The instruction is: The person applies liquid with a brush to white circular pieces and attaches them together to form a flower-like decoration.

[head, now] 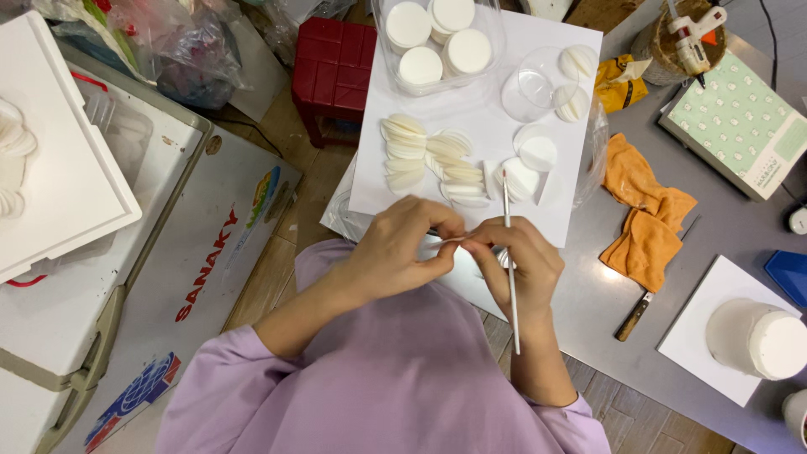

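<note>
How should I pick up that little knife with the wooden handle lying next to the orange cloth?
Probably by the wooden handle of the knife, coming from above at its near end. It lies flat on the metal table, handle toward the table's edge, and its other end is tucked under the orange cloth.

two hands [403, 248], one brush [510, 277], one knife [632, 316]

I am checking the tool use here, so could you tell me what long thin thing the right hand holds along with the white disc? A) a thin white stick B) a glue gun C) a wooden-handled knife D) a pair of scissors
A: the right hand grips a thin white stick running up past its fingers, while the glue gun and the wooden-handled knife lie untouched on the table.
</note>
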